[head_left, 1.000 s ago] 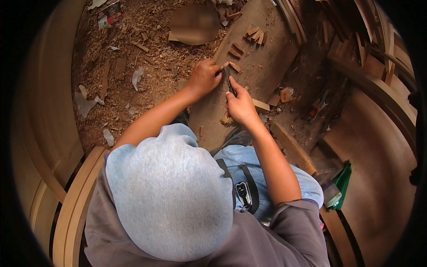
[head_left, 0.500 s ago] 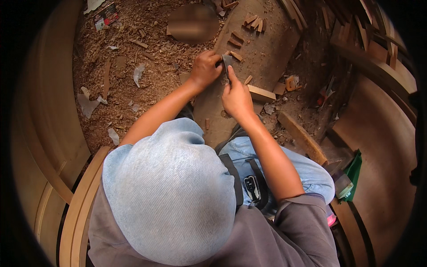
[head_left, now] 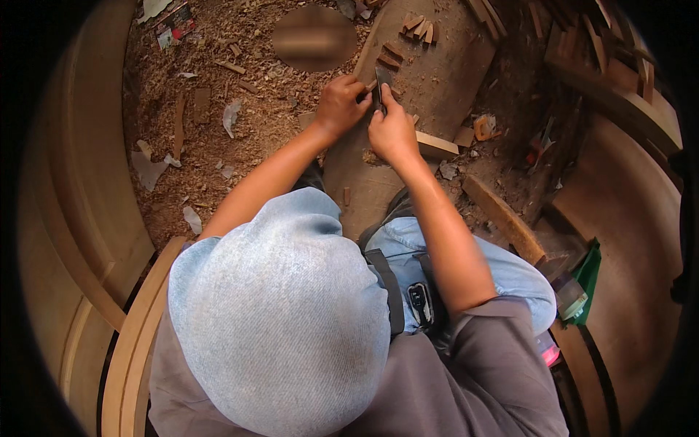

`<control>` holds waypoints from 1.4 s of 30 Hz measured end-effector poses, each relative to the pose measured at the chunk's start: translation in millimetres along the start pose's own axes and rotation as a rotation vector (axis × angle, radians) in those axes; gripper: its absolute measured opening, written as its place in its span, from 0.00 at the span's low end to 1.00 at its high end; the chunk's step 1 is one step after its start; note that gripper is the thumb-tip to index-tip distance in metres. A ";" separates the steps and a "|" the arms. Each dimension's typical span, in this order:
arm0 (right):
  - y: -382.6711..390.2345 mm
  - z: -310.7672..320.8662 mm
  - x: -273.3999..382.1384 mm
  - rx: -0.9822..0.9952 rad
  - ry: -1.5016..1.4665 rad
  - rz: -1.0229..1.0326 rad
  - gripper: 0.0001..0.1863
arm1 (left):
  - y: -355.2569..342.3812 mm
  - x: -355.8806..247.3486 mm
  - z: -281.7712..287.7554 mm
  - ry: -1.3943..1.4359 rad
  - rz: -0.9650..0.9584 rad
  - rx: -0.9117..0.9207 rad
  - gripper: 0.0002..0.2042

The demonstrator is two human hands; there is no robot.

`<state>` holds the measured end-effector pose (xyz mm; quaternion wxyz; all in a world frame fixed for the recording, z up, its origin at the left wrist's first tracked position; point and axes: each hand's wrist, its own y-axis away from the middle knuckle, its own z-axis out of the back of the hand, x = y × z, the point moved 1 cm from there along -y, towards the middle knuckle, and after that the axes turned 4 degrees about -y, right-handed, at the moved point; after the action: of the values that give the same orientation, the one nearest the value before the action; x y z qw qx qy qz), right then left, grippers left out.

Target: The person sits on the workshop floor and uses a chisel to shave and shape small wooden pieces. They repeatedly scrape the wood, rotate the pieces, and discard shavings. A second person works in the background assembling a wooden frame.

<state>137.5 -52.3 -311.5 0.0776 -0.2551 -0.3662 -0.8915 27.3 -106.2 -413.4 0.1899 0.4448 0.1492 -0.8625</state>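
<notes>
Near the top middle, my right hand (head_left: 395,132) is closed around a tool with a flat dark metal blade (head_left: 381,76), like a knife or chisel. Its index finger lies along the blade, while the palm hides the handle. Just left of it, my left hand (head_left: 342,107) pinches a small wood piece (head_left: 371,86) against the blade's side. Both hands are over a broad wooden board (head_left: 349,164). Beyond the blade lie two small dark wood blocks (head_left: 391,56), with several small wooden wedges (head_left: 418,29) farther off.
Wood shavings (head_left: 269,124) cover the ground at left. A pale wood block (head_left: 437,144) sits right of my right hand. A longer timber (head_left: 502,218) lies by my right knee. Curved wooden parts (head_left: 611,102) are stacked at far right, near a lidded container (head_left: 571,300).
The blade and my right hand have shifted slightly right, and the blade stands more upright in view. A small wood piece now shows at my left fingertips. The whole view has shifted a little.
</notes>
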 end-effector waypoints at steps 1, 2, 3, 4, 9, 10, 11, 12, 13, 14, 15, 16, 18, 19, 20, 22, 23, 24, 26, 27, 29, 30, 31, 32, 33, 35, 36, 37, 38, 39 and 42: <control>-5.2 2.4 -0.3 0.021 0.049 0.005 0.31 | -0.4 0.7 0.0 0.004 0.019 0.016 0.06; -8.1 5.4 -1.3 0.027 0.106 0.017 0.31 | -0.6 1.0 0.1 0.001 0.004 0.009 0.06; -10.0 6.2 -2.0 0.058 0.121 -0.017 0.30 | -0.5 1.3 -0.2 -0.002 0.013 0.016 0.06; -9.5 8.2 -3.2 0.060 0.091 -0.019 0.30 | -0.6 1.5 -0.5 -0.003 0.025 0.036 0.06; 4.2 13.9 -1.8 -0.055 0.171 0.217 0.29 | -1.2 0.6 -0.4 -0.005 0.015 -0.006 0.06; 6.1 14.2 -2.5 0.019 0.096 0.104 0.29 | -1.4 0.7 -0.6 0.001 0.022 -0.005 0.06; 7.2 15.5 -2.9 0.093 0.020 -0.009 0.29 | -1.5 0.7 -0.7 0.000 0.017 -0.005 0.06; 8.1 16.7 -2.6 0.127 -0.017 -0.083 0.29 | -1.7 1.0 -0.6 -0.001 0.016 -0.005 0.06; 8.5 17.8 -1.8 0.161 -0.044 -0.115 0.29 | -2.2 1.5 -0.5 -0.002 0.019 0.000 0.06; 8.8 19.2 -0.5 0.160 -0.031 -0.109 0.29 | -2.6 1.8 -0.4 -0.006 0.009 -0.001 0.06; 9.2 20.1 0.8 0.160 -0.020 -0.103 0.29 | -2.8 2.2 -0.2 -0.011 0.005 0.004 0.06; 9.3 20.5 2.3 0.156 -0.014 -0.095 0.29 | -3.0 2.3 0.0 -0.015 0.001 0.012 0.06; 9.6 19.7 4.6 0.145 -0.003 -0.079 0.30 | -3.6 2.2 -0.3 -0.017 0.000 0.020 0.07; 9.3 18.8 5.8 0.125 0.055 -0.046 0.30 | -3.8 1.9 -0.7 -0.016 -0.002 0.025 0.07; 8.6 17.5 6.5 0.104 0.114 -0.015 0.30 | -3.9 1.1 -1.1 -0.014 -0.010 0.011 0.07; 4.6 15.2 7.0 0.055 0.195 0.026 0.30 | -4.6 -0.4 -1.6 -0.002 -0.029 -0.018 0.07; 0.4 14.5 6.8 0.027 0.218 0.032 0.30 | -5.1 -0.6 -1.6 -0.004 -0.017 -0.003 0.07; -2.7 14.4 6.5 -0.013 0.237 0.047 0.30 | -5.6 -0.7 -1.0 -0.001 -0.006 0.018 0.07; -8.5 16.5 4.2 0.022 0.200 -0.046 0.29 | -7.9 -0.2 2.1 0.004 -0.005 0.049 0.07; -10.3 18.3 3.3 0.034 0.182 -0.060 0.29 | -8.9 0.3 4.8 0.005 -0.007 0.050 0.07; -9.3 24.1 2.3 0.017 0.164 -0.010 0.30 | -9.1 2.2 12.0 0.031 0.046 0.084 0.07; -8.2 27.4 2.2 0.028 0.077 0.003 0.30 | -9.9 3.2 15.9 0.030 0.064 0.068 0.07; -6.2 29.7 2.7 0.050 0.002 -0.011 0.30 | -10.2 4.2 20.5 0.025 0.095 0.060 0.08; -4.1 31.9 2.7 0.101 -0.068 -0.091 0.30 | -10.2 4.8 25.0 0.021 0.130 0.053 0.08; -2.0 33.3 3.6 0.167 -0.188 -0.170 0.30 | -10.3 5.7 29.4 0.069 0.238 0.081 0.08; -0.4 35.2 8.9 0.242 -0.282 -0.149 0.29 | -12.5 7.0 38.9 0.168 0.440 0.123 0.10; -0.3 35.3 12.7 0.279 -0.348 -0.114 0.29 | -14.3 7.2 43.6 0.399 0.561 0.150 0.11; -1.0 36.0 16.1 0.304 -0.369 -0.115 0.29 | -16.6 6.8 48.5 0.636 0.669 0.169 0.12; -1.6 35.9 20.5 0.332 -0.405 -0.089 0.29 | -19.9 6.5 53.9 0.866 0.799 0.186 0.13; -2.0 36.3 25.1 0.381 -0.464 -0.032 0.29 | -23.7 5.2 60.3 0.866 0.793 0.176 0.14; 0.1 37.0 37.9 0.406 -0.531 -0.013 0.29 | -36.2 1.2 80.1 0.959 0.843 0.128 0.15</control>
<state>119.7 -25.0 -269.8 0.0231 -0.4555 -0.5453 -0.7034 -47.0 -108.6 -366.3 0.3980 0.8121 -0.0217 -0.4262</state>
